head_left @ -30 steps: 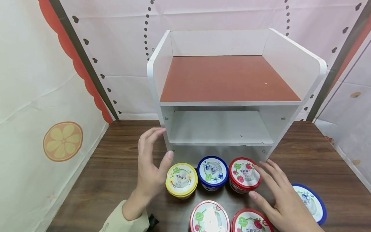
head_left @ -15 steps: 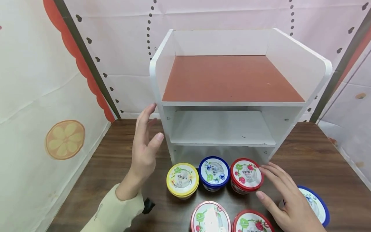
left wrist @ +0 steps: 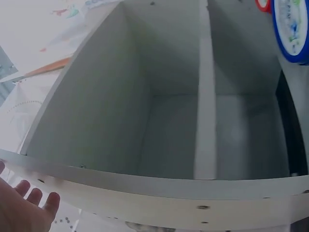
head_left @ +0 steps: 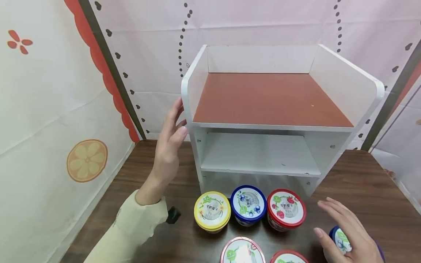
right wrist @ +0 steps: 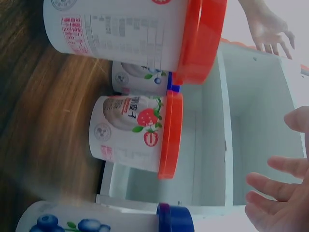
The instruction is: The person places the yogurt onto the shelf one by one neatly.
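My left hand (head_left: 167, 155) is raised at the left side panel of a white shelf unit (head_left: 263, 171), fingers extended; its fingertips are at the panel, and I cannot tell whether they touch it. In the left wrist view the fingers (left wrist: 50, 203) show outside the panel's edge. My right hand (head_left: 353, 233) hovers over the table on the right, fingers spread, holding nothing. It partly covers a blue-lidded tub (head_left: 342, 239). Three lidded tubs stand in a row before the shelf: yellow (head_left: 212, 212), blue (head_left: 248, 204) and red (head_left: 286, 209).
Closer to me stand a pink-lidded tub (head_left: 242, 252) and another red-lidded tub (head_left: 288, 258), both cut off by the frame. The shelf has a brown top board (head_left: 269, 96) and a middle board (head_left: 260, 153). Printed cloth walls (head_left: 42, 117) enclose the dark wooden table (head_left: 177, 241).
My left hand has risen along the shelf's left side, toward its upper part. My right hand has drawn away from the red tub, to the right and toward me. The view has shifted slightly.
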The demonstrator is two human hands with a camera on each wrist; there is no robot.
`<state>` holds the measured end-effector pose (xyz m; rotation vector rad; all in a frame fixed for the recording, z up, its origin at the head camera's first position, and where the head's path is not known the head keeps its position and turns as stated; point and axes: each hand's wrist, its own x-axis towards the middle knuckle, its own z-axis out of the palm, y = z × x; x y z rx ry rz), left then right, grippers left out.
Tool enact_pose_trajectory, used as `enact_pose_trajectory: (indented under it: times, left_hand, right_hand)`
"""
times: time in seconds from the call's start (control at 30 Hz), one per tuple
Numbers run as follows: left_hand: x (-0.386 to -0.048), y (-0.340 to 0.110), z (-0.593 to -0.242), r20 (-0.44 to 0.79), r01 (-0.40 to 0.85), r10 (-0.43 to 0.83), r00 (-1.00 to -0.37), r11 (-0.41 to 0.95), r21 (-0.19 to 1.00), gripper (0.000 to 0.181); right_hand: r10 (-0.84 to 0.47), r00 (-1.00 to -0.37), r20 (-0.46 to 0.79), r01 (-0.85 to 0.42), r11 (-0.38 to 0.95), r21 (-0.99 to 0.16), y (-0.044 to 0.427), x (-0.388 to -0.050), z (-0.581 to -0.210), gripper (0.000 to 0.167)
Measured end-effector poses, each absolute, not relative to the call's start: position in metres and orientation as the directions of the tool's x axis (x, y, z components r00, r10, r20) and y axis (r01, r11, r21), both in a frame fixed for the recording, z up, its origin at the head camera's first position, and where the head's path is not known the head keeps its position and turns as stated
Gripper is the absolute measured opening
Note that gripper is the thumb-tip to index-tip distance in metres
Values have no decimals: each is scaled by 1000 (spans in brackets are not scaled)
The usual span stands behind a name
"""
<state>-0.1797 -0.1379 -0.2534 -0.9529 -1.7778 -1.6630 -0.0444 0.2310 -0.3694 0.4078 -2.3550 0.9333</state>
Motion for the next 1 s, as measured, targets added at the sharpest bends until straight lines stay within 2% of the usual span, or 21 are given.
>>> enact_pose_trajectory:
  times: [0.3,0.6,0.7,0.83,0.9,1.0]
  left_hand:
    - [-197,-132,-222,794,803,174,-583,-28,595,64]
    - [-218,-140,-211,825,841,199,-529,-3,541,50]
    - [-227,-141,-210,870,886,194,-454,-3,463,44]
    - [-241,-141,-208,937,953,179,-301,16,303,41]
    - [-246,-142,-208,951,967,175,-253,13,255,41]
    - [-249,-143,-207,962,976,169,-214,2,217,41]
  right_hand:
    - [75,-806,588,-344,749,-566,241,-42,-362,63]
    - [116,-810,575,-305,755,-581,238,-43,-369,60]
    - [138,-809,572,-287,756,-588,239,-43,-371,59]
    - [160,-818,553,-249,768,-590,239,-42,-374,56]
    - [173,-823,541,-227,773,-593,239,-42,-375,55]
    - [184,-821,540,-221,770,-599,239,-42,-376,55]
